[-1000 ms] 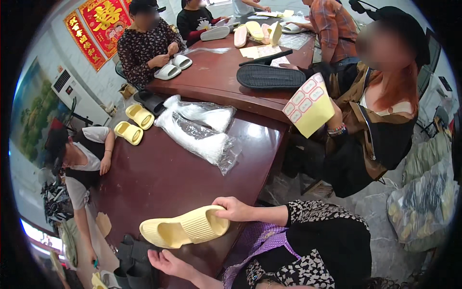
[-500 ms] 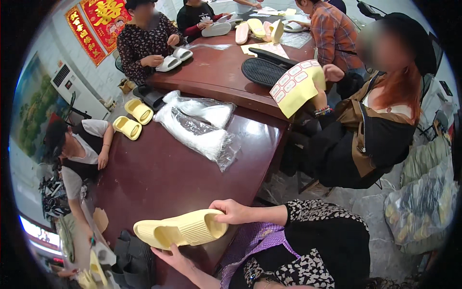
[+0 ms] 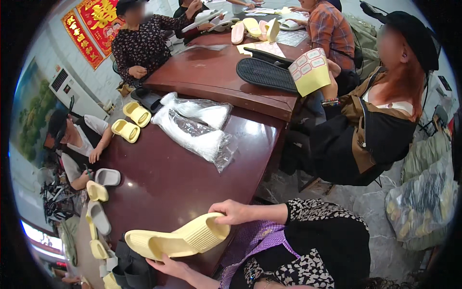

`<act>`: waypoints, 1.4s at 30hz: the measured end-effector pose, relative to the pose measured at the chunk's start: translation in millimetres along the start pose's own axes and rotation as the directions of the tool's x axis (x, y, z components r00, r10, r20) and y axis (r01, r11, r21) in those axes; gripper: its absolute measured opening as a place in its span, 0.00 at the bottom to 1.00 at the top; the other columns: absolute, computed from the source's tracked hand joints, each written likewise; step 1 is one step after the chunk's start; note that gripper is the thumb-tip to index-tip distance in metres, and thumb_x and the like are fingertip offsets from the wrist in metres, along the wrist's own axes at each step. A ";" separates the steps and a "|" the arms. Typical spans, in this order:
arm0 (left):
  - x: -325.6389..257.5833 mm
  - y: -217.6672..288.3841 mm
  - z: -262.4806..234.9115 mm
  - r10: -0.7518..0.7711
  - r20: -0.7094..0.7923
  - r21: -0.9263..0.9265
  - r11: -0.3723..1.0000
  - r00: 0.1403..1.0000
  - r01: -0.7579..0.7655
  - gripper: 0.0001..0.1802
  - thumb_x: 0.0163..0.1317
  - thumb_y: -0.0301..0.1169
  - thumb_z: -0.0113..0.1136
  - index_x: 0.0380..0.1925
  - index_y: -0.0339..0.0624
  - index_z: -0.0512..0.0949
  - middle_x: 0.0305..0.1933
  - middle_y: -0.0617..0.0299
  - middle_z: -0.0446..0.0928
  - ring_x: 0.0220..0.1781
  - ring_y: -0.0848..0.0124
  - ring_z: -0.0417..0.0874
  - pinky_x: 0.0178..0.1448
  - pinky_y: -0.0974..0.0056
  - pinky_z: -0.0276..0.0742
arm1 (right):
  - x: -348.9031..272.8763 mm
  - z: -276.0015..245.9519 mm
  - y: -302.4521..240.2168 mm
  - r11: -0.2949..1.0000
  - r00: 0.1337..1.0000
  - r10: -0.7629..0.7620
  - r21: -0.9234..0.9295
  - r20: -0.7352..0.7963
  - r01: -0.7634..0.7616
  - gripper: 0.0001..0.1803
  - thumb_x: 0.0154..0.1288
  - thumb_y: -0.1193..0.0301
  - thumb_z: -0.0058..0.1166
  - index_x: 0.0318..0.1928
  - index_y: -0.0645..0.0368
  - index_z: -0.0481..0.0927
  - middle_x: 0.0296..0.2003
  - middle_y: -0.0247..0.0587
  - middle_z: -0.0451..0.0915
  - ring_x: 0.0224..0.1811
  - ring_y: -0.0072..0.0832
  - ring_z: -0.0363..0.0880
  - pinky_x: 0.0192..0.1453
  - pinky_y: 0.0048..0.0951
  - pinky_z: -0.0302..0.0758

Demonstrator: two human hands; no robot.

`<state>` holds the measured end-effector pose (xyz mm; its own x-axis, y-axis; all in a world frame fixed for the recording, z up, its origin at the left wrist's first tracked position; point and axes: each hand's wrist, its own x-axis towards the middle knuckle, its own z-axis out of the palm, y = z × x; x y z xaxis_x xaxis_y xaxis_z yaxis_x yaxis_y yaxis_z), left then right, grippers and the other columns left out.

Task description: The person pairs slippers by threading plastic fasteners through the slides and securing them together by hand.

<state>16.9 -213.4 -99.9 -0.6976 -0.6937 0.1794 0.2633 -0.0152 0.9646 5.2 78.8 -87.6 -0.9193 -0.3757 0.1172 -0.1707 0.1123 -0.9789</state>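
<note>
A pale yellow slide sandal (image 3: 185,243) with a ribbed strap is held above the near end of the dark red table. Gripping it near the toe opening is my right hand (image 3: 231,212), its fingertips at the rim. My left hand (image 3: 166,267) holds the lower edge towards the heel end, with some fingers hidden by the slide. Beside my left hand, black slides (image 3: 132,267) stand grouped at the table's lower left.
A clear bag with white contents (image 3: 192,127) lies mid-table near two yellow slides (image 3: 132,123). Grey slides (image 3: 107,177) and yellow ones line the left edge. At right, a co-worker holds a yellow label sheet (image 3: 310,72) beside black slides (image 3: 267,74).
The slide in my hands has moved slightly left and tilted. Grey and yellow slides now show along the left edge beside a co-worker. The far-left co-worker's white slides have left the table spot.
</note>
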 end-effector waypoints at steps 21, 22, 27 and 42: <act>0.0 -20.7 16.2 -0.204 0.238 -0.047 0.974 0.950 0.221 0.29 0.59 0.15 0.46 0.62 0.31 0.59 0.61 0.46 0.67 0.57 0.57 0.75 0.60 0.58 0.75 | 165.5 -72.0 -41.9 0.939 0.962 -0.200 -0.245 0.187 0.243 0.18 0.51 0.64 0.62 0.41 0.61 0.81 0.38 0.44 0.82 0.42 0.33 0.81 0.48 0.30 0.76; -2.2 -22.9 19.5 -0.205 0.241 -0.044 0.974 0.949 0.222 0.29 0.59 0.15 0.46 0.62 0.31 0.59 0.61 0.46 0.67 0.57 0.57 0.75 0.60 0.58 0.75 | 179.6 -62.7 -40.4 0.892 0.956 -0.287 -0.347 0.059 0.289 0.19 0.51 0.64 0.62 0.42 0.61 0.80 0.39 0.45 0.82 0.44 0.37 0.80 0.50 0.32 0.75; -8.1 -25.5 15.9 -0.063 0.246 0.248 0.969 0.967 0.000 0.32 0.59 0.22 0.53 0.65 0.30 0.57 0.65 0.45 0.62 0.66 0.55 0.65 0.67 0.54 0.64 | 176.8 -23.2 -14.8 0.707 0.722 -0.668 -0.456 -0.180 0.541 0.17 0.54 0.67 0.60 0.44 0.62 0.77 0.41 0.46 0.79 0.47 0.44 0.77 0.54 0.39 0.72; -70.6 24.5 58.4 0.230 0.854 0.348 0.415 0.466 -0.841 0.26 0.51 0.30 0.66 0.53 0.41 0.73 0.64 0.47 0.65 0.66 0.48 0.62 0.67 0.49 0.57 | 31.0 -109.4 39.5 0.838 0.837 -0.347 -0.541 -0.422 0.074 0.06 0.58 0.76 0.57 0.37 0.63 0.81 0.35 0.46 0.81 0.39 0.41 0.80 0.43 0.35 0.76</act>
<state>33.7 -122.7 -77.6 -0.8339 0.2879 0.4708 0.4642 0.8274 0.3162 -68.8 172.2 -104.3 -0.8603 0.0349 0.5086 -0.4031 0.5642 -0.7206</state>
